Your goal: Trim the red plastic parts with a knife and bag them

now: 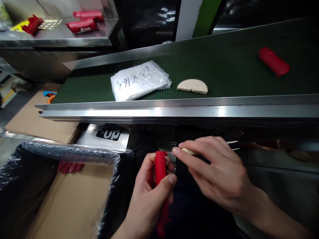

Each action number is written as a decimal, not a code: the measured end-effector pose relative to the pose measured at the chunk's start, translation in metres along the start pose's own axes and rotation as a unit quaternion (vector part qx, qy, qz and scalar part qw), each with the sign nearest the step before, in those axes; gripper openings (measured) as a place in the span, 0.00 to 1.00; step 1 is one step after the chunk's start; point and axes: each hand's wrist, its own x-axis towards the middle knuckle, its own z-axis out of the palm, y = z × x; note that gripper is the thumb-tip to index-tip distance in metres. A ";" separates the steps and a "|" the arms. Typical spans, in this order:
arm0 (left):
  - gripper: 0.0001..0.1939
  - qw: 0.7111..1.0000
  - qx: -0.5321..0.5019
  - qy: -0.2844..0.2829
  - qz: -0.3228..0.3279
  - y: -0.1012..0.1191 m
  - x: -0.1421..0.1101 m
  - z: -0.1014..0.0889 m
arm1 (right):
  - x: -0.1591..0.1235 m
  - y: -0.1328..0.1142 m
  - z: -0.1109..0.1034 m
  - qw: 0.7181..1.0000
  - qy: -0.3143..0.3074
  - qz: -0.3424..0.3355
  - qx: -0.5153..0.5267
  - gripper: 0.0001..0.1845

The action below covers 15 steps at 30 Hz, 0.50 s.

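Note:
My left hand [152,192] is closed around a long red plastic part [160,167], held upright in front of my body with the thumb across its side. In my right hand [219,172] is a slim cream-handled tool [188,151], pinched between thumb and fingers. A thin metal tip sticks out of it toward the upper end of the red part. Whether the tip touches the part I cannot tell. Most of the tool's handle is hidden by my fingers.
Beyond my hands runs a green conveyor belt [219,66] with a metal rail [174,111]. On it lie a white plastic-wrapped packet [139,79], a cream half-round piece [192,86] and another red part [274,62]. A black-lined box [116,179] at left holds several red parts [70,167].

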 end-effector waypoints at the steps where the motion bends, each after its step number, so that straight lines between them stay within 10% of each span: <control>1: 0.11 1.000 -0.014 -0.009 0.001 0.000 -0.001 0.000 | 0.000 -0.001 -0.001 1.000 0.008 0.008 0.011 0.21; 15: 0.09 0.968 -0.216 -0.116 -0.049 0.002 -0.006 0.011 | -0.008 -0.020 0.002 0.990 0.032 0.081 0.110 0.19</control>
